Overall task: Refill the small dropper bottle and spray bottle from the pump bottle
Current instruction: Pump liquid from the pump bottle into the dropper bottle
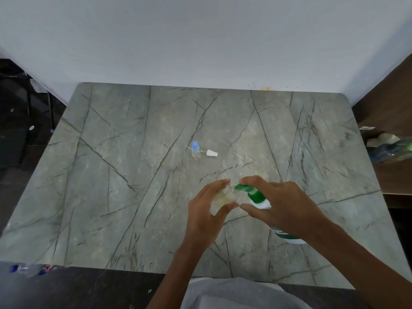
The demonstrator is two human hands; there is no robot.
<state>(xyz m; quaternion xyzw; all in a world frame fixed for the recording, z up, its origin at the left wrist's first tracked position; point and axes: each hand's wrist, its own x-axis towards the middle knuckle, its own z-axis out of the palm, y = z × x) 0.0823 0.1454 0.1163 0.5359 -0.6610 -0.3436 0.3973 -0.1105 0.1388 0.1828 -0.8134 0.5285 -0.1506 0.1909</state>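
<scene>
My left hand grips a small clear bottle with its neck open, holding it at the green nozzle of the pump bottle. My right hand rests over the white and green pump bottle, with the forefinger on the pump head. Further back on the table stands a small clear dropper bottle with a blue cap. A white spray cap lies on its side just right of it.
A white wall runs along the table's far edge. A dark wooden shelf at the right holds a blue and green bag. Plastic bottles lie on the dark floor at the lower left.
</scene>
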